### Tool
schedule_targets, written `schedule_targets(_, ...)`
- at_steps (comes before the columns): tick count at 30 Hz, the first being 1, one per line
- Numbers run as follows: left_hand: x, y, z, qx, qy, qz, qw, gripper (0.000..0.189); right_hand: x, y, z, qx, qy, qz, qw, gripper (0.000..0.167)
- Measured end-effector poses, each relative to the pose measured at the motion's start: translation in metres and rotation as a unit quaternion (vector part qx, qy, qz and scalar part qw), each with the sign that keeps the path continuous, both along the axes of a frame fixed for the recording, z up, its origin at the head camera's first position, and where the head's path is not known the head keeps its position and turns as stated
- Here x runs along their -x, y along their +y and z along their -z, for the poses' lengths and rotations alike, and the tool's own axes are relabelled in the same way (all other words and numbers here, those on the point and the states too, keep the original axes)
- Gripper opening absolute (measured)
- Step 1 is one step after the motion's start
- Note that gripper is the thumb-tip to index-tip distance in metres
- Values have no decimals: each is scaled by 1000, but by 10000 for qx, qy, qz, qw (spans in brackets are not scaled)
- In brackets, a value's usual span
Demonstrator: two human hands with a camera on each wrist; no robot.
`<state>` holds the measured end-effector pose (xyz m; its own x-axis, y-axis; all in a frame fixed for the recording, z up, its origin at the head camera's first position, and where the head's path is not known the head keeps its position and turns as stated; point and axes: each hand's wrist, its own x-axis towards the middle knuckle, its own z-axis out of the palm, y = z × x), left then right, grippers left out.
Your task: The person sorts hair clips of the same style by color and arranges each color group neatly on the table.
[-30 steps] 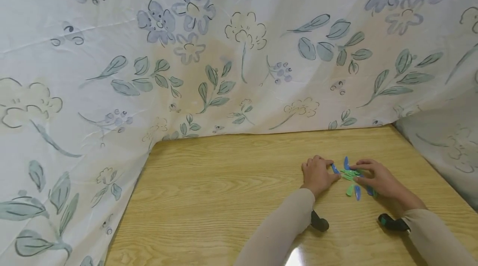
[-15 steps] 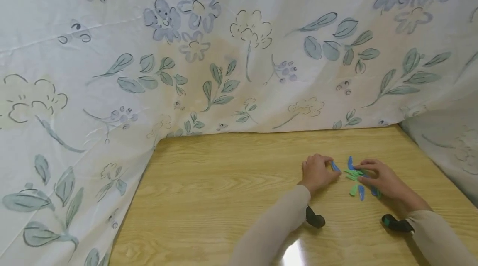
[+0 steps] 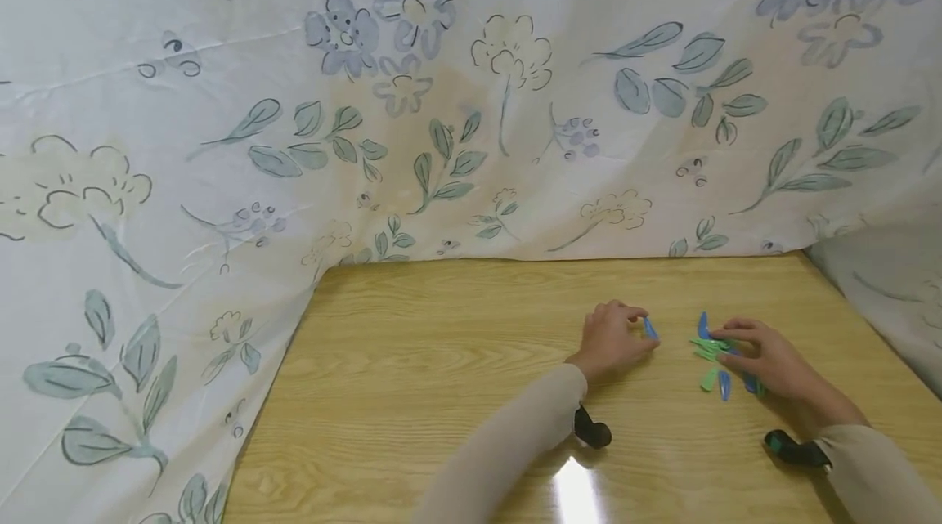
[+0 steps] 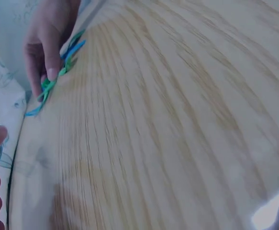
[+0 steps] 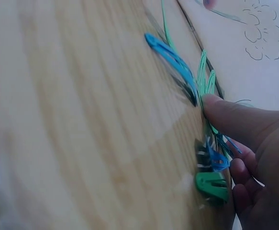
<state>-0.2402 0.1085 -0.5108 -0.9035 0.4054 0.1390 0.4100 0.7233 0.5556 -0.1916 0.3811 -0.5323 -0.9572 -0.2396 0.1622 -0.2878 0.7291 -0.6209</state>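
"What's the bench point(image 3: 441, 377) like?"

"Yellowish wood grain, with a bright glare point(image 3: 576, 491) on the person's side and floral cloth point(image 3: 441, 82) hanging behind and down both sides. A cluster of blue and green clips point(image 3: 708, 349) lies toward the right."

"Who's holding what?"

"The left hand point(image 3: 611, 338) pinches a blue clip point(image 3: 650, 329), just left of the cluster. The right hand point(image 3: 774, 359) touches the cluster; whether it's pinching any, I can't tell."

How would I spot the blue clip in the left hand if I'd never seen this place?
Below the flowered cloth, find the wooden table, then the left hand over it. Between that hand's thumb and a finger is a slim blue clip. Unlike the blue and green clips clustered by the right hand, this one is held apart, alone.
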Motion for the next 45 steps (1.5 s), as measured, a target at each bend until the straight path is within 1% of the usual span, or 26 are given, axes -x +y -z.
schedule_targets(4, 0, -12, -1, 146, 212, 223, 9994, 46, -1, 1, 3, -27, 29, 19, 10000, 33)
schedule_targets(11, -1, -41, -1, 184, 212, 427, 9987, 47, -5, 1, 6, -38, 55, 47, 10000, 33)
schedule_targets(14, 1, -57, 0, 81, 82, 551, 9984, 47, -5, 1, 6, -24, 47, 71, 10000, 33)
schedule_targets(19, 7, -84, 1, -203, -424, 663, 9967, 49, -2, 3, 4, 20, 148, 40, 9999, 34)
schedule_targets(22, 11, -101, 3, -302, -637, 615, 9956, 48, -1, 2, 4, -3, 211, 35, 9998, 33)
schedule_targets(27, 14, -129, 8, -315, -777, 524, 9951, 49, 1, 0, 3, -110, 256, 92, 9996, 32)
schedule_targets(29, 15, -138, 9, -313, -735, 507, 9955, 49, 1, -1, 2, -86, 243, 105, 9996, 32)
schedule_targets(31, 17, -147, 9, -256, -613, 471, 9967, 49, 1, -1, 2, -93, 239, 130, 9996, 33)
schedule_targets(37, 25, -168, 7, -99, -324, 255, 9991, 49, 1, -3, 2, -90, 228, 99, 9997, 32)
schedule_targets(42, 32, -187, 7, -170, -435, 229, 9986, 49, -1, -3, 2, 87, 151, 26, 9998, 34)
schedule_targets(45, 37, -199, 8, -274, -585, 185, 9977, 50, -1, -2, 2, 185, 103, -2, 9998, 36)
